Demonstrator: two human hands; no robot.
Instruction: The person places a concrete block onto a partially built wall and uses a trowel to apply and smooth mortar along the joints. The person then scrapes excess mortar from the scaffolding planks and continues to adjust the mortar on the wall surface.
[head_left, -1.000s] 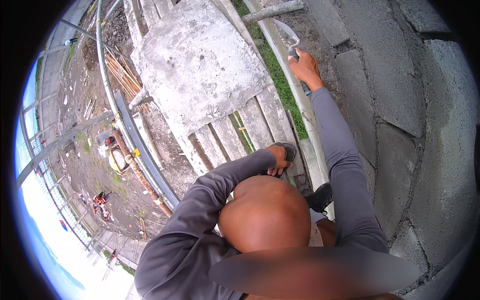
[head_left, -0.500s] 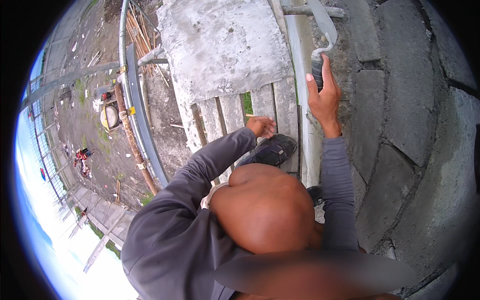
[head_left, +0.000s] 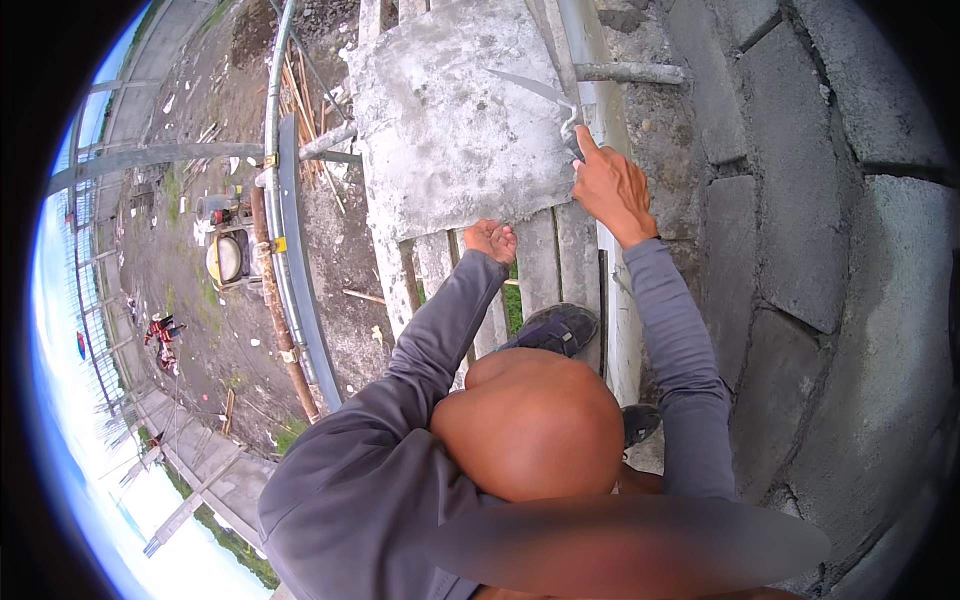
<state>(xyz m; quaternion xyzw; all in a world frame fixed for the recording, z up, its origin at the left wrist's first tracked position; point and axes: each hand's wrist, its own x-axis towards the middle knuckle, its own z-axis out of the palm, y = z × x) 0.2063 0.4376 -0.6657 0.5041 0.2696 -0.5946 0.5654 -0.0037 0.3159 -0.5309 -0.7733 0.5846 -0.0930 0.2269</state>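
A trowel (head_left: 536, 88) with a thin pointed metal blade and a dark handle is in my right hand (head_left: 615, 195). My fingers wrap its handle, with the index finger stretched along it toward the bent neck. The blade is over the right part of a mortar-stained flat board (head_left: 440, 120), pointing to the left and seen nearly edge-on. Close to the board's near edge is my left hand (head_left: 491, 240), its fingers loosely curled and apart, with nothing seen in it. Below that hand run the wooden planks (head_left: 540, 262) on which my shoe (head_left: 560, 328) rests.
On the right rises a grey block wall (head_left: 790, 190) with open joints. A metal pipe (head_left: 632, 73) runs between wall and planks. Scaffold tubes (head_left: 283, 180) border the left side, above lower ground with a mixer-like drum (head_left: 228, 258) and a distant person (head_left: 163, 328).
My right hand has swung the trowel left from beside the wall to over the board. My left hand has moved slightly left and up, its fingers more curled. The view has shifted a little.
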